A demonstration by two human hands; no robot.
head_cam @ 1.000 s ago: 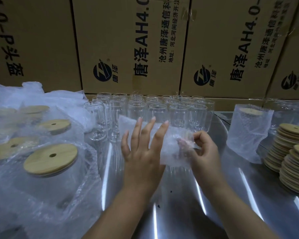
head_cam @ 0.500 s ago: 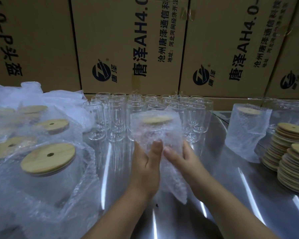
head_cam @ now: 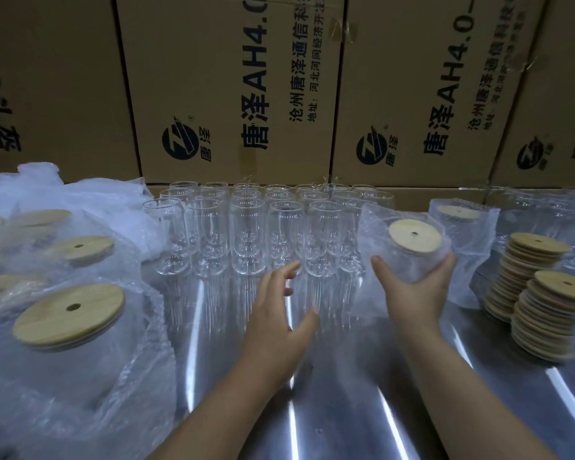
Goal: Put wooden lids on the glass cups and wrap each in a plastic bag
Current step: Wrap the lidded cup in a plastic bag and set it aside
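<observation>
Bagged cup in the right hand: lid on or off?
On. A wooden lid sits flat across the top of the bagged cup, inside the plastic, while the right hand grips the cup from below.

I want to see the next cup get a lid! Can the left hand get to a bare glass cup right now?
Probably yes. The left hand is open and empty, and the front glass cups stand just beyond its fingers, nothing between.

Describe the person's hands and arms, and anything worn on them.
The left hand and right hand are bare: no gloves, rings or watch visible. Both forearms are uncovered up to the frame's edge, with no sleeve in view.
</observation>
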